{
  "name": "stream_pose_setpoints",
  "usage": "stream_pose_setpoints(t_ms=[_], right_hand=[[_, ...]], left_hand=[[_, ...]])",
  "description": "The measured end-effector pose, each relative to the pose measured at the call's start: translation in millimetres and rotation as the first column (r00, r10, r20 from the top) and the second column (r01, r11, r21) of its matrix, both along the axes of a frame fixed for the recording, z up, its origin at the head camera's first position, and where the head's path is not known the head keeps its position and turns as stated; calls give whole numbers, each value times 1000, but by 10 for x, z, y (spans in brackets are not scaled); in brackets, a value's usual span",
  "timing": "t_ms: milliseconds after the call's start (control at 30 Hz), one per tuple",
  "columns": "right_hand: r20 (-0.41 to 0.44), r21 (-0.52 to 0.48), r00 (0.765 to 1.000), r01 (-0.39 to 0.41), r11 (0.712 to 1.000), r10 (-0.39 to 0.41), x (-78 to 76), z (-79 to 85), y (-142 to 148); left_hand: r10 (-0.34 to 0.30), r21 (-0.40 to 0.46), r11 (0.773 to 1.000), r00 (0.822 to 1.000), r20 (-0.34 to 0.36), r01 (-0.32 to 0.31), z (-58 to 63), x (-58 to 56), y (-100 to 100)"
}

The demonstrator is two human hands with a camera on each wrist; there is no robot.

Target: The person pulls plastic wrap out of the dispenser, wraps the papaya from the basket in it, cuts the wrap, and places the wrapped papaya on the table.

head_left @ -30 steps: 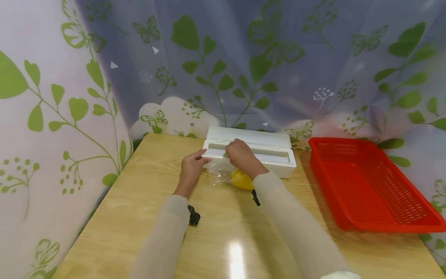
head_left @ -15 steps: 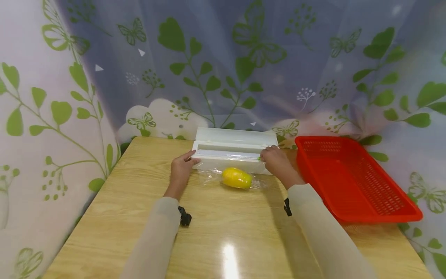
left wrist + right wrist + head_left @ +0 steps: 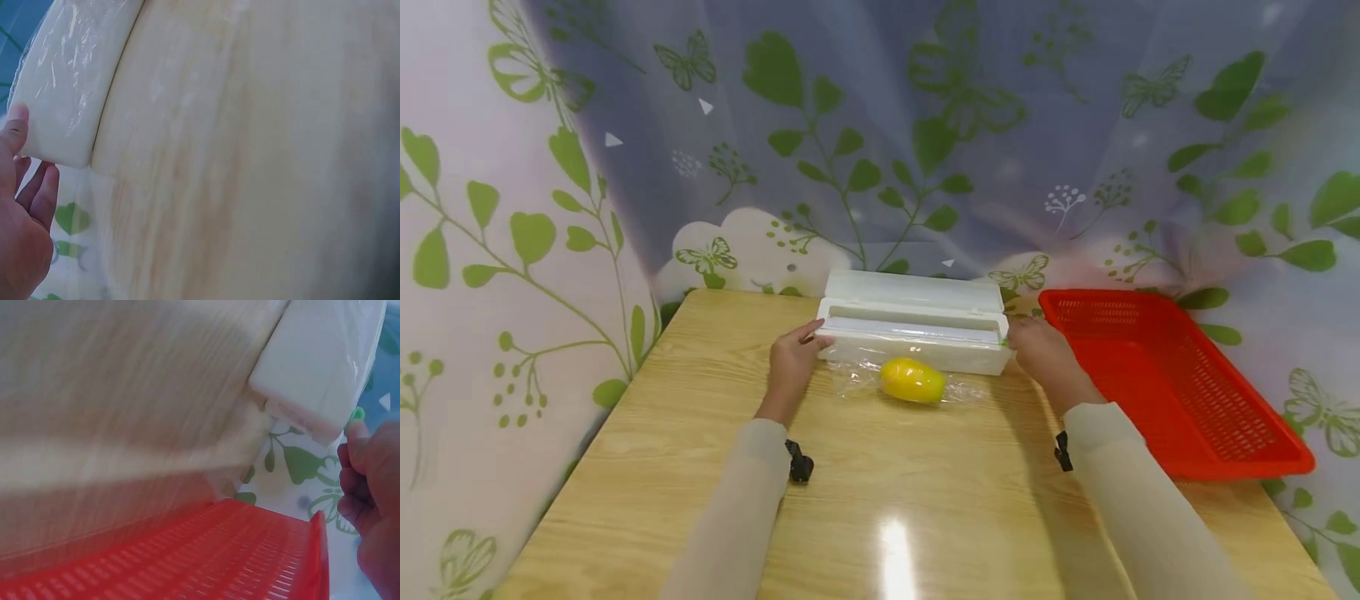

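A long white cling film dispenser with its lid raised stands near the table's back edge, a white roll inside. My left hand grips its left end, the thumb at the front top edge in the left wrist view. My right hand is at the right end, pinching a small green slide cutter, mostly hidden by the fingers. Before the box lies a yellow mango-like fruit, greenish at its right end. Clear cling film lies over the fruit and spreads to both sides.
A red perforated plastic basket stands on the right of the wooden table, close to my right forearm. Behind the table hangs a leaf-patterned cloth. Black wrist straps show below both hands.
My right hand has slid rightward with the green cutter, from left of the dispenser's middle to its right end. The fruit, earlier partly covered by my right arm, now shows fully. My left hand keeps its hold.
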State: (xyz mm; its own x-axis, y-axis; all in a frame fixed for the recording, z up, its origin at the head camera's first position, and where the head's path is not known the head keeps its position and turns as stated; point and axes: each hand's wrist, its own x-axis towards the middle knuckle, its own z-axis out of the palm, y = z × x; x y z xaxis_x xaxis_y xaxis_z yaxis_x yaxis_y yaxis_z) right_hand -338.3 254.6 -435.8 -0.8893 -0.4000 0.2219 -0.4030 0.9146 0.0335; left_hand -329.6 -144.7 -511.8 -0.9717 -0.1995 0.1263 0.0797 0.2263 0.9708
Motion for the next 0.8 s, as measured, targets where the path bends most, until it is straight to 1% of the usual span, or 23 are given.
stream_pose_setpoints(t_ms=[67,133,267,400,467,600,700,800], right_hand=[[32,-34,999,10,999,-9,3,-7,46],[61,-63,998,16,998,-12,0,-17,51],[98,-96,994,61,994,-51,-7,-45,32],[145,-186,986,105,977,-78,26,-48,19],[167,-239,982,128,963,-89,68,-45,24],[194,-284,975,163,945,-110,157,-55,47],[181,-304,976,176,936,-125,215,-74,63],[124,-332,983,167,928,-133,267,-98,66]], left_hand=[[7,-1,1000,1000,-6,-7,-1,-9,-31],[-2,6,1000,1000,7,2,-9,-6,-55],[-23,13,1000,999,43,22,-47,9,-87],[-30,7,1000,998,50,30,-48,22,-107],[-56,13,998,997,57,55,-32,26,-115],[-120,34,992,990,76,118,11,38,-135],[-167,27,986,981,94,166,43,50,-142],[-211,14,977,972,105,211,76,50,-135]])
